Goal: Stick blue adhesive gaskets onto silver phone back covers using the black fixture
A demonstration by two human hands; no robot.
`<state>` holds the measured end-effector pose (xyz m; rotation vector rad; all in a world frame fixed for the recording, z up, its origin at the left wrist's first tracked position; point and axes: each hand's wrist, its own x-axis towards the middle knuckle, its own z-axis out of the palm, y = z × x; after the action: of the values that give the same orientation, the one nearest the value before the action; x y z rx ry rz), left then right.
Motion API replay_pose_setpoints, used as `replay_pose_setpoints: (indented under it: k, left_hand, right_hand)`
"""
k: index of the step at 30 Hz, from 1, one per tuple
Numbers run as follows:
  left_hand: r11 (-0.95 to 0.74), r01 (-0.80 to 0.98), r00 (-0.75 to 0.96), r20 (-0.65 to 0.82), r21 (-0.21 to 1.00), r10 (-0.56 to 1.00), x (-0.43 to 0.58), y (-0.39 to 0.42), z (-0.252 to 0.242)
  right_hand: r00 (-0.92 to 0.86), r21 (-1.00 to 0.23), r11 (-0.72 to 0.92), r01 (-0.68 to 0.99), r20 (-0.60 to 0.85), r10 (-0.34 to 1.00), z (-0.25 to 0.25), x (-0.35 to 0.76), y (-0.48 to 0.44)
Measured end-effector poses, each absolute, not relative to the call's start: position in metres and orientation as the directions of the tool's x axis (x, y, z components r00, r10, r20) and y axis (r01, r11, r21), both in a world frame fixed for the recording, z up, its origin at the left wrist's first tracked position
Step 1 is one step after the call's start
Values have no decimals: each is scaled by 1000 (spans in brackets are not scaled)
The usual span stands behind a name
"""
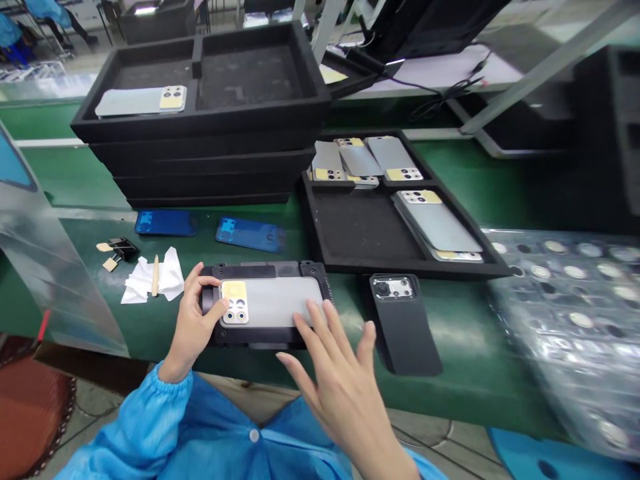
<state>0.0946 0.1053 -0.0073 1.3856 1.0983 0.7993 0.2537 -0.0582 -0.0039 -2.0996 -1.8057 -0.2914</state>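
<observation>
A silver phone back panel (280, 301) with a pale yellow camera area lies in a black fixture (270, 337) on the green bench. My left hand (193, 320) grips the fixture's left end, its thumb on the panel's camera area and its fingers curled over the edge. Spread out over the panel's right end, my right hand (340, 373) rests its fingertips on or just above the silver surface; exact contact is hard to tell. Right of the fixture lies a dark phone panel (410, 337) with a metallic camera plate.
Stacked black trays (215, 130) stand behind; another tray (360, 263) holds several silver panels (443, 223). Two blue panels (167, 223), white tissue (171, 273), a wooden stick (155, 275) and a black clip (124, 249) lie left. Clear plastic trays (580, 320) are at right.
</observation>
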Motion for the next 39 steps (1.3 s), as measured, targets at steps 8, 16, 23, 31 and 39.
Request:
replay_pose_setpoints:
  k: [8, 16, 23, 31, 39]
  left_hand:
    - [60, 160, 328, -110, 985, 938, 95, 104, -7]
    - [47, 161, 324, -98, 986, 941, 95, 105, -8]
    - [15, 160, 313, -65, 987, 947, 94, 104, -12]
    - [106, 71, 271, -122, 992, 955, 92, 98, -13]
    - [136, 108, 231, -158, 985, 960, 70, 67, -13]
  right_hand:
    - [77, -185, -4, 983, 387, 919, 5, 222, -29]
    - [140, -260, -59, 964, 305, 942, 6, 227, 1]
    - [179, -311, -89, 946, 276, 944, 6, 245, 10]
    - [270, -364, -170, 916, 246, 931, -9, 269, -5]
    - [320, -381, -190, 905, 316, 893, -11, 280, -1]
